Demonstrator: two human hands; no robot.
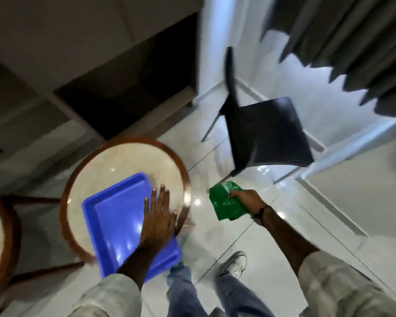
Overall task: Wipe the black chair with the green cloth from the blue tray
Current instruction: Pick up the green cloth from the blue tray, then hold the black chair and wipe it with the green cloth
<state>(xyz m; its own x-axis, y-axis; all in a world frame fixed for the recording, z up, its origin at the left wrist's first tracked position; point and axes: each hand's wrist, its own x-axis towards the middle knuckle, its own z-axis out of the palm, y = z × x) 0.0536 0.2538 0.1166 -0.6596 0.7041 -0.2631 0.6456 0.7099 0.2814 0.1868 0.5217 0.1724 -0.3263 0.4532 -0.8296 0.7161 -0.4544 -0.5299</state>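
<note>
Nearest the camera, a person in pale sleeves and jeans stands on a glossy tiled floor (272, 236), one white shoe (234, 264) forward. Just ahead, the left hand (157, 217) lies flat with fingers spread on the right side of the blue tray (114, 216), which sits on a round table (128, 156) with a brown rim and overhangs its near edge. The tray looks bare. To the right, the right hand (246, 197) is closed in a fist around the bunched green cloth (226, 201), held in the air over the floor and apart from any surface. Beyond it stands the black chair (268, 131), its seat facing up and its backrest on the far left side, with dark curtains (352, 46) hanging behind. The cloth has not yet met the chair. The step in hand appears to be carrying it there; a good wipe would likely call for spreading the cloth under a flat palm and working across the seat, then the backrest.
</note>
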